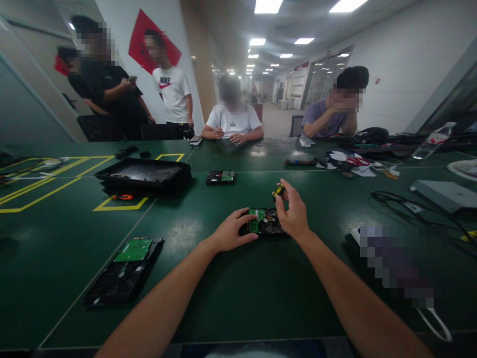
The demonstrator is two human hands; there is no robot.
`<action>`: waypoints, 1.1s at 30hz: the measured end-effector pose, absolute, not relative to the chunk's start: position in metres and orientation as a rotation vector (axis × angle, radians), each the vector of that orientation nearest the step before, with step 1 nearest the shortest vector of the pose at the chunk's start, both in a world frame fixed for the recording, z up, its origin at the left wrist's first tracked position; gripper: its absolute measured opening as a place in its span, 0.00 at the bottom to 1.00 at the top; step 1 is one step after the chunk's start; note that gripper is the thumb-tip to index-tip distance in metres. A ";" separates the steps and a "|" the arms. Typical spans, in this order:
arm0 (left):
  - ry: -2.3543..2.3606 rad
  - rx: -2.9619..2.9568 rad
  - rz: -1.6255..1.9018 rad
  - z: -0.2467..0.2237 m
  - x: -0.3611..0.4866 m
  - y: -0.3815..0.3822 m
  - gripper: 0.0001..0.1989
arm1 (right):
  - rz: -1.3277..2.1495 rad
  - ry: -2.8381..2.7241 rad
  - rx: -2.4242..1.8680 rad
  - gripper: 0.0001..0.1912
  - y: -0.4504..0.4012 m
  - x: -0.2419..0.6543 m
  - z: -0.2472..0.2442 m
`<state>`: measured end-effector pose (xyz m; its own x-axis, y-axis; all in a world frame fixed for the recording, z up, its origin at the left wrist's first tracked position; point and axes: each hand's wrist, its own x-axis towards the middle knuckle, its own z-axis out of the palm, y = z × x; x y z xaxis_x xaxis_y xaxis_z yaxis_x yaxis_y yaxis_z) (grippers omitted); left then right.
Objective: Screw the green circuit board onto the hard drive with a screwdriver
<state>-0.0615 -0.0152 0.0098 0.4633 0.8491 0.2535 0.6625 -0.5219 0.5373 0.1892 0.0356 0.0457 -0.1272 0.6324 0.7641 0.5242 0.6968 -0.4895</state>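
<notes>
A hard drive (273,226) lies on the green table in front of me, its green circuit board facing up on the left part. My left hand (234,229) grips its left end, fingers over the board and thumb along the near edge. Above the drive's right part, my right hand (292,211) pinches a short yellow-and-black screwdriver (278,192) between thumb and fingers. Whether the screwdriver's tip touches the drive cannot be made out. Another hard drive (124,271) rests board-up at the near left, and a third hard drive (220,177) lies farther back.
Stacked black trays (145,171) stand back left, beside an orange-handled tool (123,197). At the right are a grey box (445,195), black cables (395,201) and a blurred-out phone-like object (398,271). A water bottle (434,141) stands behind. Several people are across the table.
</notes>
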 end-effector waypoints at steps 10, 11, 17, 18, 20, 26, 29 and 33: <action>1.265 2.359 0.719 0.011 -0.061 -0.016 0.37 | 0.102 -1.773 -0.905 0.27 0.037 0.190 0.045; 1.264 2.359 0.717 0.012 -0.061 -0.017 0.37 | 0.106 -1.775 -0.902 0.28 0.037 0.190 0.045; 1.260 2.365 0.706 0.011 -0.062 -0.016 0.37 | 0.048 -1.760 -0.914 0.28 0.036 0.190 0.047; 1.261 2.366 0.705 0.011 -0.062 -0.016 0.37 | 0.047 -1.764 -0.916 0.28 0.036 0.190 0.047; 1.262 2.365 0.707 0.011 -0.062 -0.016 0.37 | 0.064 -1.771 -0.914 0.28 0.036 0.190 0.047; 1.273 2.367 0.700 0.012 -0.061 -0.016 0.37 | 0.085 -1.752 -0.913 0.28 0.037 0.190 0.045; 1.278 2.369 0.697 0.012 -0.061 -0.016 0.37 | 0.077 -1.746 -0.910 0.27 0.036 0.190 0.045; 1.269 2.371 0.697 0.012 -0.061 -0.016 0.37 | 0.103 -1.754 -0.912 0.28 0.035 0.189 0.045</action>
